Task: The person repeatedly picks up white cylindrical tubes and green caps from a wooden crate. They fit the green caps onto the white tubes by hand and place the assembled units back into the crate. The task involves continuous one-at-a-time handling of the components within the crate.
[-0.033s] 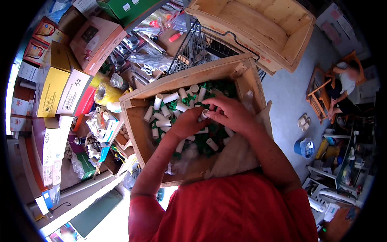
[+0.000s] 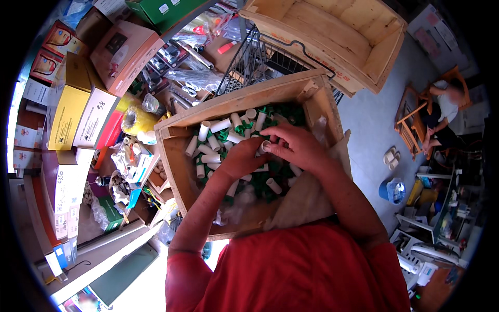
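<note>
In front of me a wooden crate (image 2: 179, 179) holds many short white plastic tubes (image 2: 210, 158), mixed with green plastic pieces (image 2: 270, 112). My left hand (image 2: 243, 157) is closed around one short white tube (image 2: 263, 147), whose round open end faces up. My right hand (image 2: 295, 148) reaches in from the right, with its thumb and fingers pinching at the rim of the same tube. Both hands are over the middle of the crate. The lower part of the held tube is hidden by my fingers.
Beyond the crate stand a black wire basket (image 2: 244, 62) and another wooden crate (image 2: 332, 36). Stacked cardboard boxes (image 2: 78, 99) line the left. At the right a person (image 2: 444, 106) sits near a wooden chair (image 2: 408, 122), slippers (image 2: 391, 157) and a blue bucket (image 2: 391, 191).
</note>
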Motion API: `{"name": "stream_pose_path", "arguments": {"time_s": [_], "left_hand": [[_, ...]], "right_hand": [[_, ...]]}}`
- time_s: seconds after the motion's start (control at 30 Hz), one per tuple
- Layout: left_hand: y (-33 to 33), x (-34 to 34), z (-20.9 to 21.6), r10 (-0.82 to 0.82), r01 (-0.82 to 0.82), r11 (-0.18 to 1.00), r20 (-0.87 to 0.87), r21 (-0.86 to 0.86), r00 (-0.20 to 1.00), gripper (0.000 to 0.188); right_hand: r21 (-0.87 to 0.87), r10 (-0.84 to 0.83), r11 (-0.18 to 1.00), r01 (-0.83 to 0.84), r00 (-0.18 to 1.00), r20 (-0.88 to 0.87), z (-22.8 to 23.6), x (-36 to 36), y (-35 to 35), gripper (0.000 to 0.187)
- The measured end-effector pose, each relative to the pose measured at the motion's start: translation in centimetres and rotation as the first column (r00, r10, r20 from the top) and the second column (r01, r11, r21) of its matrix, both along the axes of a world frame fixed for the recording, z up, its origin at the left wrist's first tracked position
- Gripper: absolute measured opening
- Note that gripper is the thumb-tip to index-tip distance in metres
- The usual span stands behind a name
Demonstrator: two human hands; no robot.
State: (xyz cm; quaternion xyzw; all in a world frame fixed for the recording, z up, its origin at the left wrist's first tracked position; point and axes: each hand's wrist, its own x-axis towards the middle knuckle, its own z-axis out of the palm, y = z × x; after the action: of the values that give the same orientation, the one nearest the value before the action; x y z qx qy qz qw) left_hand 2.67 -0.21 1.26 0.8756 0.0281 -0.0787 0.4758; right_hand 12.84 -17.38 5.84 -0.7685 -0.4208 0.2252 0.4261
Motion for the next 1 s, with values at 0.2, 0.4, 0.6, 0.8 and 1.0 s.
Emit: {"name": "stream_pose_path", "arguments": {"time_s": [0.2,0.4,0.6,0.8,1.0], "left_hand": [[-0.1,-0.3,0.2,0.010,-0.019,0.995,0.091,0.102,0.996,0.035],[-0.2,-0.3,2.3,0.022,-0.027,0.998,0.085,0.054,0.996,0.034],[0.1,-1.1,3.0,0.104,-0.128,0.989,0.270,0.070,0.957,0.033],[1.0,-2.4,5.5,0.305,-0.304,0.952,0.175,-0.029,0.936,0.033],[2.8,-1.4,8.0,0.362,-0.350,0.932,0.302,-0.096,0.882,0.024]], "right_hand": [[-0.012,0.026,1.000,-0.026,0.998,0.050,-0.7,-0.1,0.0,0.028],[-0.046,-0.031,0.998,0.030,1.000,-0.005,-0.4,-0.1,0.0,0.026],[0.096,-0.062,0.992,0.077,0.985,-0.159,-0.5,-0.2,0.4,0.021],[-0.018,0.040,0.999,-0.041,0.998,-0.051,-1.4,0.0,0.3,0.024],[-0.233,0.248,0.953,-0.193,0.940,0.236,-3.3,-0.8,-0.3,0.022]]}}
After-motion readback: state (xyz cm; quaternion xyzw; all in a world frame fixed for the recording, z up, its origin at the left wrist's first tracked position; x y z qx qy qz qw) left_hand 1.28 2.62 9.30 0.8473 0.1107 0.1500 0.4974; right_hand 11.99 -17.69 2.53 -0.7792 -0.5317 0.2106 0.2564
